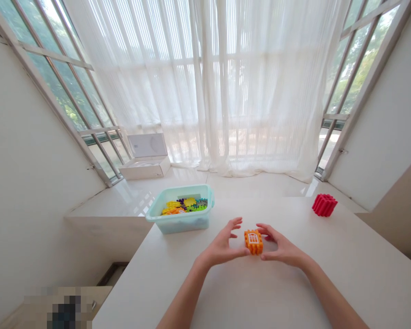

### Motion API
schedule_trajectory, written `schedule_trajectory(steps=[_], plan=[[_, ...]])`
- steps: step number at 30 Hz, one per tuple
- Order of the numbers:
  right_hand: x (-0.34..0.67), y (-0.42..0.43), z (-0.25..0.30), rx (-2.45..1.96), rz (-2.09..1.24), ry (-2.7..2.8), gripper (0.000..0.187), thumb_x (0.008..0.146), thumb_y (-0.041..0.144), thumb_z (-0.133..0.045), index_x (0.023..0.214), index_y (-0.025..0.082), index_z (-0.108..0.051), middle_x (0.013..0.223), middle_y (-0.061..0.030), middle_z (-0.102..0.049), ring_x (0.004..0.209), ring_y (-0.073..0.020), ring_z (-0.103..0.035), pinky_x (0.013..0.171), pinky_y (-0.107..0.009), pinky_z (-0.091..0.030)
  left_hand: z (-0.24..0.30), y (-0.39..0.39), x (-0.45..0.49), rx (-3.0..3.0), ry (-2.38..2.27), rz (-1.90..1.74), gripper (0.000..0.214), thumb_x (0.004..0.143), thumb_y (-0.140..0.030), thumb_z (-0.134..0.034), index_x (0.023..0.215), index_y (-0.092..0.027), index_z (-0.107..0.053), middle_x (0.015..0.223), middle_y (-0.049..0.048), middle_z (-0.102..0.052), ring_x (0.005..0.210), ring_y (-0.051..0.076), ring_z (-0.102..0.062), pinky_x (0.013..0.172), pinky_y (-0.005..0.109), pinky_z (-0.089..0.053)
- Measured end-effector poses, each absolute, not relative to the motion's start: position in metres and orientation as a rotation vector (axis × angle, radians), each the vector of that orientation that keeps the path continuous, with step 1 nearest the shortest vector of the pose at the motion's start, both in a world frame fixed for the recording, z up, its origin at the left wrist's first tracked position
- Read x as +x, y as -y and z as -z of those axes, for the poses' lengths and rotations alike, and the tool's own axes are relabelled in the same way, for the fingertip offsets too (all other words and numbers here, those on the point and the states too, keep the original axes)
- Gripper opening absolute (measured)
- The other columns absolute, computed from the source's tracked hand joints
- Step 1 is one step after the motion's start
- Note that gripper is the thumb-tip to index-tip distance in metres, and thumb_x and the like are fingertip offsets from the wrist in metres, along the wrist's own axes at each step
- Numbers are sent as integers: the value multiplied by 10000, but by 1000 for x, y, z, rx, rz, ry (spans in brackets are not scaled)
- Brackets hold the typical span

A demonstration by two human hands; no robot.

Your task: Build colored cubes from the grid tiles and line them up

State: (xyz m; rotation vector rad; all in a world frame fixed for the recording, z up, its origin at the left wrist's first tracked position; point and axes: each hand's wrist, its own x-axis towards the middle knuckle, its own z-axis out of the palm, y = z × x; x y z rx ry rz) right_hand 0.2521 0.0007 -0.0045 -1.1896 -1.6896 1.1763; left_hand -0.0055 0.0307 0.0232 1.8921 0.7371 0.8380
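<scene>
An orange block cube [254, 242] with notched edges and a white window piece on its face is on the white table between my hands. My left hand [222, 244] curves around its left side, fingers apart, with the thumb tip close to the cube's lower left edge. On the other side, my right hand [282, 246] is spread in the same way, its fingers near the upper right edge and its thumb near the lower corner. Neither hand is closed around the cube. Whether any fingertip touches it I cannot tell.
A pale green tub [183, 225] of colourful interlocking pieces [188, 206] stands at the left on the table [345, 256]. Toward the far right is a red notched block shape [324, 205]. An open white box [145, 167] rests on the window ledge before white curtains [212, 91].
</scene>
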Motion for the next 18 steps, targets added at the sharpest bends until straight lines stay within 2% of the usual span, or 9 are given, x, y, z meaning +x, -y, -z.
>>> schedule_trajectory(steps=[2,4,7,9,11,14,18], plan=[[259,-5,5,-1128,-1250,1570,782,700,453,-811,1386,286,-473,1345,-123,-586,1301,-312,-490,1089,-506,-376,-45,-32,-25,1808,-806,-1013,561,838,-380,-657,1339,-240,-446,1394,145,-498,1232,262,-543,933,382,-516],[264,-9,7,-1035,-1304,1405,605,823,559,-662,1345,291,-512,1335,-124,-593,1285,-301,-505,1055,-498,-404,-68,-42,-50,1803,-967,-1123,364,896,-399,-554,1202,-203,-541,1262,127,-598,1102,231,-620,876,349,-535],[266,-15,9,-943,-1322,1187,507,887,624,-523,1261,286,-583,1277,-116,-631,1203,-296,-561,987,-480,-443,-100,-71,-93,2041,-1426,-1044,299,920,-380,-460,1099,-189,-605,1120,83,-675,1022,205,-640,876,308,-516],[265,-17,9,-935,-1316,1109,481,883,616,-537,1213,276,-619,1235,-113,-653,1155,-294,-581,944,-460,-460,-116,-95,-118,2240,-1791,-660,306,919,-309,-399,1112,-202,-611,1137,55,-679,999,180,-640,875,269,-497],[263,-18,8,-960,-1298,1074,466,868,606,-569,1175,264,-645,1205,-114,-665,1120,-296,-591,909,-448,-470,-126,-115,-134,2236,-1903,-453,218,824,-282,-517,924,-174,-677,979,69,-719,908,217,-658,787,273,-503],[261,-17,7,-989,-1281,1068,465,852,607,-594,1153,258,-659,1195,-111,-667,1110,-297,-593,888,-434,-472,-129,-134,-144,2179,-1941,-225,121,679,-280,-647,621,-175,-662,680,42,-697,698,219,-648,614,256,-473],[260,-17,7,-979,-1291,1079,458,844,601,-612,1153,266,-658,1191,-98,-667,1105,-280,-594,875,-403,-477,-124,-141,-141,2149,-1949,-101,134,564,-285,-726,538,-175,-655,624,36,-682,642,214,-625,552,251,-436]])
